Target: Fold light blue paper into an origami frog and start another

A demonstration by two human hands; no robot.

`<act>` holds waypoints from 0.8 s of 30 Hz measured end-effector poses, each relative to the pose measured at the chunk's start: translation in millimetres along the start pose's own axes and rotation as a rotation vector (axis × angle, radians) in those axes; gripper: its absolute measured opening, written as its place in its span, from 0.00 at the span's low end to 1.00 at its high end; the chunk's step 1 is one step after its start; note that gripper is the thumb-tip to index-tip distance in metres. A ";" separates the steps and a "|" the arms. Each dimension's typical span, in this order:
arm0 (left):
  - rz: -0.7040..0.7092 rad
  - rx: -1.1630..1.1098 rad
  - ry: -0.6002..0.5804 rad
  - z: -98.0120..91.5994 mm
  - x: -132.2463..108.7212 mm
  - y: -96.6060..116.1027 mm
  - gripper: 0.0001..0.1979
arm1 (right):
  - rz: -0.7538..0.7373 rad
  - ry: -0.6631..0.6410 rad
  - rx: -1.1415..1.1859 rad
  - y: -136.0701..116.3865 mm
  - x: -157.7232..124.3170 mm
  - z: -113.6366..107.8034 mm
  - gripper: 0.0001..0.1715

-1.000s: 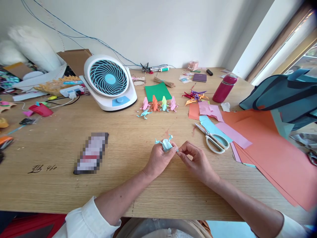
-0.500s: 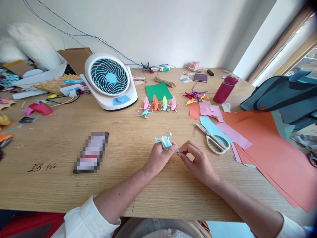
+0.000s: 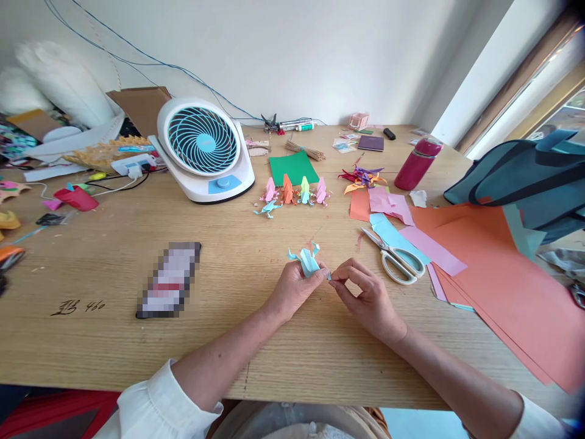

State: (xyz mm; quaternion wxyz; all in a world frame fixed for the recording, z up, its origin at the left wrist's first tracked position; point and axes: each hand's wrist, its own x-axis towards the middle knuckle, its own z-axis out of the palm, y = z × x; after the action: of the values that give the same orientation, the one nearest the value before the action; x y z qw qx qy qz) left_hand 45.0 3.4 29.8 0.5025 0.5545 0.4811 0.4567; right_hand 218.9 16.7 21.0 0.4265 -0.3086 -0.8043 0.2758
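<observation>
A light blue origami frog (image 3: 309, 261) is pinched in my left hand (image 3: 295, 289), its folded legs sticking out past the fingers. My right hand (image 3: 368, 299) has thumb and forefinger closed on the tip of one leg at the frog's near right side. Beyond the hands stand several folded paper figures in a row, among them an orange one (image 3: 287, 189) and a yellow-green one (image 3: 304, 191). A smaller light blue figure (image 3: 269, 208) lies in front of that row. White-handled scissors (image 3: 397, 259) rest to the right of my right hand.
A white fan (image 3: 205, 152) stands at the back left, behind a blurred phone-like slab (image 3: 169, 280). Coloured paper strips (image 3: 434, 250) and large orange sheets (image 3: 512, 292) cover the right side. A red bottle (image 3: 418, 163), a teal bag (image 3: 525, 177) and a green sheet (image 3: 292, 167) lie farther back.
Both hands and the blue frog stay nearly in place, apart from a very slight shift to the right in the picture. The grip on the leg looks the same.
</observation>
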 end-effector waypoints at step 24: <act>-0.101 -0.001 -0.134 -5.8 3.7 -5.0 0.15 | -0.512 -0.118 -0.445 16.4 1.1 -17.2 0.15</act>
State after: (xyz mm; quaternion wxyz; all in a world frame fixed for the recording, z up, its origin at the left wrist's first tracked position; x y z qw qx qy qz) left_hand 39.3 7.9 25.4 0.5562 0.5588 0.4736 0.3927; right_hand 237.4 31.4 18.2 0.3568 -0.1658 -0.9193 -0.0048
